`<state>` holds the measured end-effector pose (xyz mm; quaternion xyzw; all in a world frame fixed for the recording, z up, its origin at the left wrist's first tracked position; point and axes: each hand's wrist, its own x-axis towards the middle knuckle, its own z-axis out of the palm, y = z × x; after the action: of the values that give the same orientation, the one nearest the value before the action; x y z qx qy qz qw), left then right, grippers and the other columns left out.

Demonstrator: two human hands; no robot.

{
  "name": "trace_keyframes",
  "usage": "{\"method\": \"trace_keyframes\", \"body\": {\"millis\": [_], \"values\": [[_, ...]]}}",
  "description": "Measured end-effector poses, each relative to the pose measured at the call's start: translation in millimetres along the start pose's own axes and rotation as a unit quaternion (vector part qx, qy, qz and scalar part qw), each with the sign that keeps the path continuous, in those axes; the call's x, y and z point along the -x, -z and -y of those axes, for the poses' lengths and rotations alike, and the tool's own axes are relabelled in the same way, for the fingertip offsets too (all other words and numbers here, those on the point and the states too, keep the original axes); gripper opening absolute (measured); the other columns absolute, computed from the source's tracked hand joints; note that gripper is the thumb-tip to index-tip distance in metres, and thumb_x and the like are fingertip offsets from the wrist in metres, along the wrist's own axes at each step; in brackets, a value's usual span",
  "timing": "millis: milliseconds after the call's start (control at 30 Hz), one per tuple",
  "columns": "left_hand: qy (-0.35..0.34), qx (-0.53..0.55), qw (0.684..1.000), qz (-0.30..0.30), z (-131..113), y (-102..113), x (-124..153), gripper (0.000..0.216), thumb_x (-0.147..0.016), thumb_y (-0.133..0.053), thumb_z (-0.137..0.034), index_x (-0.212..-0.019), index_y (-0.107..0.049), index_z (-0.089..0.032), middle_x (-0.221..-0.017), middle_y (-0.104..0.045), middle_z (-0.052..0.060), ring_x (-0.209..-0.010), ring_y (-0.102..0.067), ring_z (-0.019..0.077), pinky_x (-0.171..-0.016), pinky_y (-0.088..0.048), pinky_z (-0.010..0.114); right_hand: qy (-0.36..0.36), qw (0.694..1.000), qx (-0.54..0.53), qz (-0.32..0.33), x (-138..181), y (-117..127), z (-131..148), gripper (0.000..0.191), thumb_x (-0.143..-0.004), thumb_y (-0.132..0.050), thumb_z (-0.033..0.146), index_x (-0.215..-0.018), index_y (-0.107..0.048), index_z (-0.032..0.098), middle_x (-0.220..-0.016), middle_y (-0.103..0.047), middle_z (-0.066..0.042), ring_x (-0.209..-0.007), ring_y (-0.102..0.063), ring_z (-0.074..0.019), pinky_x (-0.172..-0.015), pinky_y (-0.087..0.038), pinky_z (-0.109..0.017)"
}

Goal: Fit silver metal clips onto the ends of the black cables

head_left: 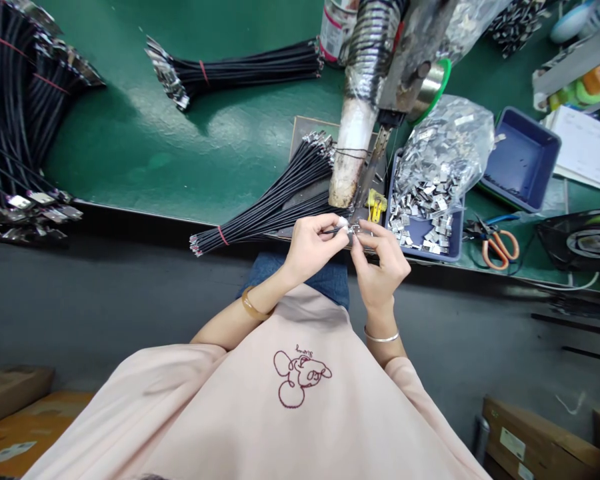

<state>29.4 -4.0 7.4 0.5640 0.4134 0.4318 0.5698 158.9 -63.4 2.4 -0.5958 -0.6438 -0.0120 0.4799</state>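
My left hand (313, 245) is closed in a pinch on the end of a thin black cable (341, 230) at the bench's front edge. My right hand (380, 257) is closed too, pinching a small silver metal clip (356, 231) against that cable end. Both hands meet just below a yellow-tipped fixture (377, 204) under the wrapped machine head (360, 133). A bundle of black cables (270, 210) tied with a red band lies to the left of my hands.
A blue tray (453, 243) and a clear bag of metal clips (443, 160) sit right of my hands. Orange scissors (500, 245), an empty blue tray (523, 160), more cable bundles (240, 70) and a green bench top (180, 160) surround them. Cardboard boxes (540, 440) stand below.
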Motion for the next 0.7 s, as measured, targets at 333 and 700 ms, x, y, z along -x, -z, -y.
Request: {"method": "trace_keyframes", "body": {"millis": [333, 700], "values": [[0.022, -0.011, 0.999, 0.032, 4.4, 2.2, 4.5, 0.010, -0.076, -0.061, -0.021, -0.072, -0.067, -0.013, -0.059, -0.042, -0.004, -0.055, -0.033, 0.0062, -0.050, -0.031, 0.018, 0.030, 0.999, 0.025, 0.005, 8.1, 3.3, -1.8, 0.009, -0.088, -0.065, 0.016, -0.091, -0.063, 0.024, -0.109, -0.077, -0.005, -0.096, -0.076, -0.0192, -0.078, -0.064, -0.032], [0.016, 0.015, 0.995, 0.098, 5.9, 14.0, 5.6, 0.018, -0.082, -0.063, -0.025, -0.068, -0.063, -0.014, -0.059, -0.050, -0.002, -0.055, -0.041, 0.0079, -0.054, -0.034, 0.022, -0.023, 0.998, -0.041, 0.040, 6.0, 9.3, 6.6, 0.008, -0.089, -0.065, 0.016, -0.090, -0.067, 0.024, -0.102, -0.079, -0.003, -0.076, -0.076, -0.0149, -0.067, -0.062, -0.027]]}}
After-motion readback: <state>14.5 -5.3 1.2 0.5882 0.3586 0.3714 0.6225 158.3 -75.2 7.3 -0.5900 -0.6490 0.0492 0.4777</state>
